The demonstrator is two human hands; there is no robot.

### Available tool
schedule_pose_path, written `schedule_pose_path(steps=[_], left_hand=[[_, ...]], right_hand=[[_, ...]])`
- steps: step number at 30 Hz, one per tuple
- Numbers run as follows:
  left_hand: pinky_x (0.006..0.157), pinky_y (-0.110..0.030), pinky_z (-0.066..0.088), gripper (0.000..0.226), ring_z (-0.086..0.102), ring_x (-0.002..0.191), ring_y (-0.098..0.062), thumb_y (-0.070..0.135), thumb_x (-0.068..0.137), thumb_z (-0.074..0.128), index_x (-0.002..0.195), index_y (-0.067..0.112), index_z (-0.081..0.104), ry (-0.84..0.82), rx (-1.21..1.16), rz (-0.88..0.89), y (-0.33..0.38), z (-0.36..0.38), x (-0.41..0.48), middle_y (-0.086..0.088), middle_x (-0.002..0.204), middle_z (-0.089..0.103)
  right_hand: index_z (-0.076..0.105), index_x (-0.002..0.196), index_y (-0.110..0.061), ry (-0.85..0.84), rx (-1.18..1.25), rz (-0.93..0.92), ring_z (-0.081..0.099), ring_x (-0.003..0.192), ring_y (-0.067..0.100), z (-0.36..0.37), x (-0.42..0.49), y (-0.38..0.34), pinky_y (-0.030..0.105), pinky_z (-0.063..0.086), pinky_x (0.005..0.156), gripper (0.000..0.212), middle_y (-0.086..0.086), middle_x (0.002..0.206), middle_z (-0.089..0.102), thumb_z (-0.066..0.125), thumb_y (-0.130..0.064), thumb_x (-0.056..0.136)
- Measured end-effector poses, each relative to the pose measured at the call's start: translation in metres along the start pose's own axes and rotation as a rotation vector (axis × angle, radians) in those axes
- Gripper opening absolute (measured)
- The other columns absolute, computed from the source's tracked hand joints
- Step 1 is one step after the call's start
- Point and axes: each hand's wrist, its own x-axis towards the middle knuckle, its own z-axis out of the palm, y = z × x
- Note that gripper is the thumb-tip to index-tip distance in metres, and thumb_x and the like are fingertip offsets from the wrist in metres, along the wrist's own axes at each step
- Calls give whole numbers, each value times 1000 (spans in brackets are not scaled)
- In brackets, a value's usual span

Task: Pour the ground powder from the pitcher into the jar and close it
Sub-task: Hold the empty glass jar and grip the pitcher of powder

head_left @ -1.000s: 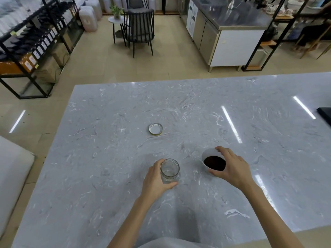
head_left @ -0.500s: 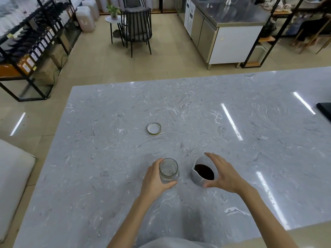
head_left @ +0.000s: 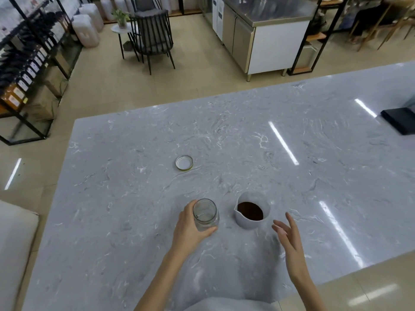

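Toward the near edge of the table [head_left: 314,153], about midway along it, a clear glass jar [head_left: 206,214] is seen standing upright with its mouth uncovered. It is gripped by the left hand [head_left: 190,228], whose fingers are wrapped round its left side while the thumb is pressed against its near side. Just to the right of the jar, apart from it, a white pitcher [head_left: 251,213] is set on the marble with dark ground powder [head_left: 250,211] visible inside and its spout turned to the left. The right hand [head_left: 288,239] is held open with the fingers spread, near the pitcher's right side but not touching it. Farther from the near edge, toward the middle of the table and well apart from the jar, a round lid [head_left: 184,162] is laid with its white inner face up. At the right edge a dark flat object [head_left: 399,120] is partly shown.
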Motion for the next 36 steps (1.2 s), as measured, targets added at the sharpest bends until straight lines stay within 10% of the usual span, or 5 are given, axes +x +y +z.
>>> schedule_pose_path(steps=[7, 13, 24, 30, 36], left_hand=[[89, -25, 38, 97, 47, 122, -13, 47, 61, 92, 139, 29, 37, 1, -2, -24, 0, 0, 0, 18, 126, 45], [91, -28, 43, 93, 48, 122, -13, 47, 62, 91, 137, 33, 38, 2, 6, -19, 4, -1, -3, 18, 131, 48], [95, -24, 42, 96, 50, 123, -14, 50, 60, 89, 140, 29, 39, 30, 12, -52, 5, 1, -7, 8, 136, 51], [93, -22, 38, 96, 48, 121, -10, 51, 60, 89, 138, 37, 34, 25, 12, -46, 3, 3, -7, 21, 127, 43], [95, -25, 41, 95, 48, 123, -12, 46, 62, 91, 140, 32, 38, 32, 15, -43, 3, 1, -8, 18, 131, 47]], right_hand=[[14, 144, -67, -66, 61, 7, 36, 134, -14, 29, 19, -12, 22, 27, 106, 54, -34, 147, 38, 40, -48, 100], [12, 150, -57, -94, 70, -48, 19, 149, 2, 35, 41, -9, 45, 15, 124, 48, -29, 160, 18, 28, -47, 105], [14, 149, -59, -233, 99, -43, 42, 140, 12, 40, 88, -33, 46, 27, 119, 46, -12, 152, 45, 20, -49, 104], [25, 152, -47, -295, 42, -72, 46, 137, 9, 30, 77, -31, 43, 28, 118, 65, -5, 146, 52, 29, -70, 91], [14, 144, -61, -367, -114, -134, 17, 144, -12, 12, 54, -4, 28, 24, 114, 103, -30, 160, 10, 79, -66, 64]])
